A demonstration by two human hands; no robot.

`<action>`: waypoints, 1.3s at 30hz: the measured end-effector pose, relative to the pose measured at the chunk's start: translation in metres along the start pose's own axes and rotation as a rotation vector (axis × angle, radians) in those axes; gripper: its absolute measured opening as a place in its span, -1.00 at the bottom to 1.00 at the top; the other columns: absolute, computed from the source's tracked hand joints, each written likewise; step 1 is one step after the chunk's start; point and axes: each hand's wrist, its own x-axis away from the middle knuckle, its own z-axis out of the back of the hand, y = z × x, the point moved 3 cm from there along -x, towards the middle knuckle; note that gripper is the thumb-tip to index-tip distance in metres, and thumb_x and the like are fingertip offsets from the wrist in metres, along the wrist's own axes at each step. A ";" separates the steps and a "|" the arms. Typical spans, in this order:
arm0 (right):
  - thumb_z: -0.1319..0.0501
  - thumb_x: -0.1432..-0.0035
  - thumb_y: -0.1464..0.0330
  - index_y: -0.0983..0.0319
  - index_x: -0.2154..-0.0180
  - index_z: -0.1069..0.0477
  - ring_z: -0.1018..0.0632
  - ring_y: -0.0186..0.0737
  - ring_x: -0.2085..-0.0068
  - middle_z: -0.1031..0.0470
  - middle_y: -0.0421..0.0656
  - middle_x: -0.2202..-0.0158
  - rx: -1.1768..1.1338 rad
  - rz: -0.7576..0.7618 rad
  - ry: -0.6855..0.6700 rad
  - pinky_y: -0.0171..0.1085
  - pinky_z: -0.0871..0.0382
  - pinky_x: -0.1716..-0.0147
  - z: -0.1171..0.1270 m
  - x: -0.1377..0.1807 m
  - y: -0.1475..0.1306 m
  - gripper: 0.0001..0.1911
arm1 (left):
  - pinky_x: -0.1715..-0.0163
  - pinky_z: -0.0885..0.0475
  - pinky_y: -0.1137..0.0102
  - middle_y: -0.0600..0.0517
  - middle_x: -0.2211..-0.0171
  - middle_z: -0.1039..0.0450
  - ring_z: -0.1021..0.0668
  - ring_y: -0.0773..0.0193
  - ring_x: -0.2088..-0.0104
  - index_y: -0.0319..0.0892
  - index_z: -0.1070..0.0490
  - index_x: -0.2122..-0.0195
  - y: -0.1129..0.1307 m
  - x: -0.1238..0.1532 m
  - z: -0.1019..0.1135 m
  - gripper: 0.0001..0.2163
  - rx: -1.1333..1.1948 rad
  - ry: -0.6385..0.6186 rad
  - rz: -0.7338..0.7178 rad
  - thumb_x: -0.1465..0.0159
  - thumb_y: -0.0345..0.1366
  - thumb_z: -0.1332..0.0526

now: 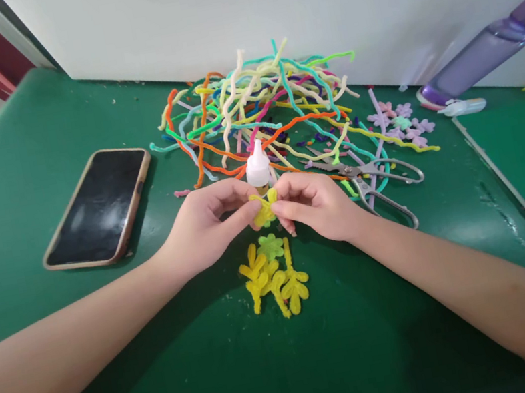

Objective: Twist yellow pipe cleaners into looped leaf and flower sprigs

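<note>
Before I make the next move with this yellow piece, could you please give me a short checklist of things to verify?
1. Grip: left hand and right hand both pinch the yellow piece at the fingertips: ok.
2. Glue bottle upright just behind the fingers: ok.
3. Glue bottle capped: cannot tell.
4. Scissors clear of the right hand: they lie close beside it, tips toward it: cannot tell.
5. Finished shapes, yellow and green, lie between the forearms, untouched: ok.
6. Phone lies apart, beyond the left hand: ok.
</note>
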 end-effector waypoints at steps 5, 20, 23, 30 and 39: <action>-0.16 -0.22 0.35 0.24 0.41 -0.29 -0.35 -0.47 0.61 -0.30 -0.34 0.62 0.029 -0.037 -0.046 -0.41 -0.27 0.57 0.001 0.000 0.001 -0.85 | 0.43 -0.45 0.53 0.07 0.49 -0.46 -0.52 0.40 0.48 -0.21 -0.45 0.33 -0.002 0.001 0.000 -0.92 -0.050 0.018 0.002 -0.24 -0.31 -0.23; -0.29 -0.12 0.28 0.19 0.23 -0.36 -0.56 -0.38 0.50 -0.52 -0.22 0.29 -0.012 0.021 0.204 -0.41 -0.41 0.61 -0.004 0.002 0.008 -0.80 | 0.46 -0.48 0.51 0.09 0.46 -0.45 -0.53 0.40 0.51 -0.20 -0.34 0.32 -0.001 0.001 0.001 -0.94 0.062 0.071 0.010 -0.27 -0.33 -0.18; -0.29 -0.13 0.29 0.20 0.22 -0.41 -0.56 -0.39 0.50 -0.53 -0.21 0.28 0.049 0.046 0.231 -0.42 -0.40 0.63 -0.003 0.003 0.007 -0.81 | 0.45 -0.47 0.53 0.09 0.45 -0.46 -0.53 0.42 0.51 -0.20 -0.35 0.30 -0.001 0.001 0.001 -0.94 0.052 0.083 0.007 -0.28 -0.34 -0.18; -0.23 -0.20 0.30 0.21 0.21 -0.43 -0.56 -0.40 0.53 -0.57 -0.20 0.29 0.220 0.131 0.244 -0.37 -0.46 0.53 -0.005 0.006 0.001 -0.86 | 0.41 -0.49 0.47 0.04 0.36 -0.48 -0.55 0.38 0.47 -0.19 -0.35 0.18 0.001 0.004 0.004 -0.88 -0.046 0.119 -0.068 -0.30 -0.30 -0.17; -0.23 -0.20 0.39 0.20 0.24 -0.47 -0.53 -0.45 0.57 -0.57 -0.29 0.43 0.428 0.296 0.293 -0.43 -0.46 0.52 -0.004 0.010 -0.006 -0.93 | 0.07 -0.44 0.31 -0.05 0.13 -0.45 -0.50 0.19 0.10 -0.15 -0.33 0.02 0.008 0.007 0.001 -0.63 -0.547 0.079 -0.454 -0.15 -0.32 -0.34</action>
